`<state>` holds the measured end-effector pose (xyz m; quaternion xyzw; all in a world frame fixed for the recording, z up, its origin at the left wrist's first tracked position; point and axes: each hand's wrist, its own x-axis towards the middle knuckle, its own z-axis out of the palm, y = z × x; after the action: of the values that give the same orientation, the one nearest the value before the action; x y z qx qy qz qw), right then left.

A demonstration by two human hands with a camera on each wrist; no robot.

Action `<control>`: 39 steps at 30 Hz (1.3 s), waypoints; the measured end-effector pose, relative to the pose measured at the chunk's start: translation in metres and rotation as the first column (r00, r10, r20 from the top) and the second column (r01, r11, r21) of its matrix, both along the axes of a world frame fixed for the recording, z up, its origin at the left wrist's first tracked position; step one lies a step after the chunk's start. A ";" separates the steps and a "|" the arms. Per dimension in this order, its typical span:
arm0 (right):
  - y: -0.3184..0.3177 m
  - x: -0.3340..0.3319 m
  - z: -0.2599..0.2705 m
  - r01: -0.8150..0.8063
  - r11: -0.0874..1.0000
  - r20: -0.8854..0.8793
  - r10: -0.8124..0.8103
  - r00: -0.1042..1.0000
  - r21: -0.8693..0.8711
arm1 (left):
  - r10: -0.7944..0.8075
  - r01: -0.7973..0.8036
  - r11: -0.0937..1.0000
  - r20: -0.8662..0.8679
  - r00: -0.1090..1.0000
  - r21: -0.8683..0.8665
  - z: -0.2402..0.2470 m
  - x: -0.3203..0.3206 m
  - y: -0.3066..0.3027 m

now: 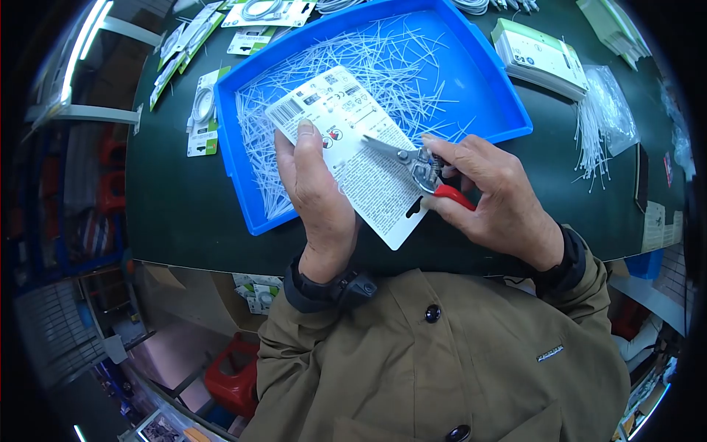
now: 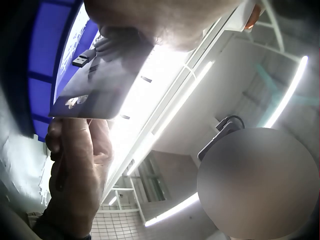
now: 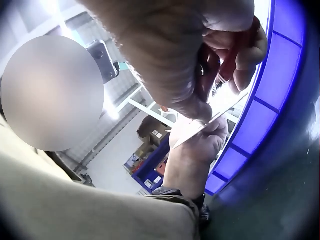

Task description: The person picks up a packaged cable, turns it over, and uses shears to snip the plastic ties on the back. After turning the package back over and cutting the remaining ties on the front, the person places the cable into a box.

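Note:
My left hand (image 1: 318,195) holds a white printed packaging card (image 1: 379,193) by its left side, thumb on the printed back. In the left wrist view a USB plug (image 2: 80,61) shows on the card's other face. My right hand (image 1: 508,202) grips red-handled snips (image 1: 426,171), whose pointed blades lie over the middle of the card, aimed up and left. Some right fingers are hidden behind the handles and the card. Beneath the card is a blue tray (image 1: 479,85) with many thin white cable ties (image 1: 383,55) strewn in it.
Carded white cables (image 1: 202,110) lie left of and behind the tray. A stack of cards (image 1: 541,62) stands at the back right, beside a bundle of cable ties (image 1: 591,136) and a clear plastic bag (image 1: 613,107). Below the table at left is a red stool (image 1: 234,379).

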<state>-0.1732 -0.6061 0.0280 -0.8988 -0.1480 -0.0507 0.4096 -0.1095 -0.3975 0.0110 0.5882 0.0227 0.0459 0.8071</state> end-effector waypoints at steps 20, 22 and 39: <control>0.012 -0.002 0.008 -0.071 0.997 -0.040 0.071 0.997 -0.008 | 0.041 -0.034 0.996 0.077 0.996 -0.086 -0.006 0.000 -0.015; 0.013 -0.003 0.007 -0.073 0.997 -0.035 0.073 0.997 -0.017 | 0.046 -0.037 0.993 0.080 0.996 -0.115 -0.002 0.000 -0.017; 0.014 -0.004 -0.002 -0.062 0.995 0.004 0.062 0.998 0.077 | -0.029 0.037 0.995 0.092 0.995 -0.097 -0.006 0.006 -0.011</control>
<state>-0.1771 -0.5919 0.0263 -0.8772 -0.1743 -0.0445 0.4451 -0.1032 -0.4086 0.0050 0.5454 -0.0214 0.0580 0.8359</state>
